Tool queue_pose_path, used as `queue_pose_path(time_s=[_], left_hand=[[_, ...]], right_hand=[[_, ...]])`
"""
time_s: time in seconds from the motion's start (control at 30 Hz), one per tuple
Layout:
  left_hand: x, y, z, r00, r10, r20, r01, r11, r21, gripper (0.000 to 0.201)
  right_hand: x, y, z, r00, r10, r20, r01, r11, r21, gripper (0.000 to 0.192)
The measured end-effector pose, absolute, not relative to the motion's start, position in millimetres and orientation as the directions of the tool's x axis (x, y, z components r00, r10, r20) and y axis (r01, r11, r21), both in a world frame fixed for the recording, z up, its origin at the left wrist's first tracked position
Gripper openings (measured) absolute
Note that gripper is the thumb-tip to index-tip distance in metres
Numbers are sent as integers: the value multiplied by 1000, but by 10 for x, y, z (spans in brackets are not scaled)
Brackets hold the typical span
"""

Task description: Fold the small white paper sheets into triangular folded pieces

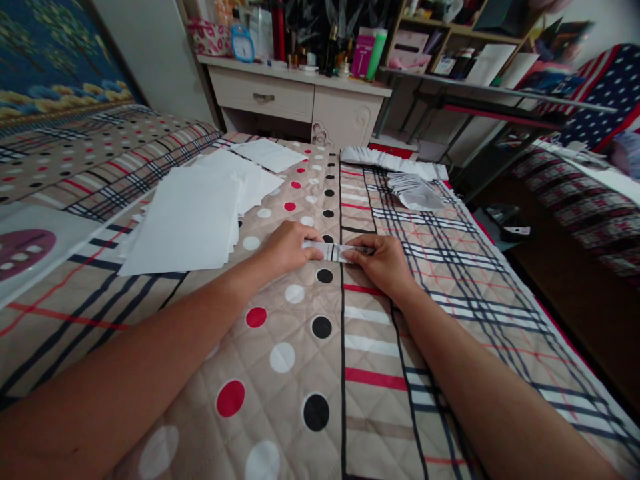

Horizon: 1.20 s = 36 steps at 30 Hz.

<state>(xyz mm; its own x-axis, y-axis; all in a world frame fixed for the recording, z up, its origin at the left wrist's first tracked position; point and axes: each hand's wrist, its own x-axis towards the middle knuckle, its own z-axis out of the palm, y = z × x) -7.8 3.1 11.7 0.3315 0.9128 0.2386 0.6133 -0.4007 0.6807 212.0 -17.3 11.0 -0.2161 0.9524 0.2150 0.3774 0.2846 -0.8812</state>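
Both hands pressed a small folded paper strip [336, 251] flat on the bed cover [300, 360]. The left hand [287, 245] pinched its left end with bent fingers, the right hand [383, 261] pinched its right end. A stack of white sheets [187, 217] lay near the left hand.

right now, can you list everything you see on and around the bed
folded strip: one, white with dark print, on the quilt, pinched between both hands
sheets: loose pile, white, on the quilt left of the hands
folded pieces: a heap and a row, pale grey, far right of the quilt
quilt: one, beige with dots and plaid, covers the bed
dresser: one, cream, beyond the bed
clock: one, blue, on the dresser
shelf: one, wood and metal, cluttered, upper right
left hand: on the strip's left end
right hand: on the strip's right end
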Motion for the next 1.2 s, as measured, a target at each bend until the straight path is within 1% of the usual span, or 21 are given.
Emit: queue_pose_path(time_s=[0.1,0.17,0.2,0.23,0.3,0.37,0.4,0.43,0.47,0.57,0.67,0.77,0.83,0.9,0.97,1.1,1.2], left_hand=[[-98,37,121,284,925,251,596,-376,709,12],[-105,52,123,222,949,222,539,-309,783,12],[-100,58,128,181,964,194,475,-259,841,15],[-87,62,136,135,978,160,376,-200,905,19],[-38,55,161,36,996,83,86,-86,993,29],[36,19,194,-36,999,27,-191,-33,981,41],[77,-7,208,-47,999,12,-271,-25,962,45],[118,-37,219,-42,999,8,-307,-20,951,47],[156,-67,225,-26,1000,6,-312,-14,950,49],[247,-135,219,47,999,27,-253,-14,967,50],[300,-154,201,107,990,93,-212,-69,975,50],[328,-164,203,243,962,121,-164,-82,983,51],[337,-183,210,315,940,131,-138,-92,986,50],[333,-206,213,316,937,150,-129,-114,985,49],[315,-219,205,279,948,152,-103,-127,986,46],[259,-208,175,180,976,122,-43,-116,992,40],[219,-192,168,172,975,140,-35,-136,990,38]], right_hand=[[2151,-169,123,-131,969,210,438,246,-864,24],[2151,-171,137,-73,971,227,461,234,-856,27],[2139,-175,144,-51,971,233,448,231,-864,29],[2117,-181,152,-31,972,232,414,224,-882,30],[2047,-204,171,9,978,207,313,193,-930,33],[1961,-238,196,36,985,167,204,157,-966,36],[1920,-258,207,42,987,158,169,149,-974,38],[1886,-276,216,45,987,156,146,148,-978,39],[1859,-293,223,47,986,161,135,154,-979,40],[1825,-325,228,62,981,184,119,176,-977,42],[1821,-335,222,51,978,203,119,196,-973,41],[1810,-334,216,4,972,236,102,234,-967,38],[1805,-329,210,-30,972,233,60,234,-970,39],[1811,-323,204,-73,972,223,18,225,-974,41],[1828,-319,203,-106,967,230,8,232,-973,41],[1859,-325,229,-110,956,273,62,281,-958,39],[1873,-331,250,-116,939,324,85,335,-939,36]])
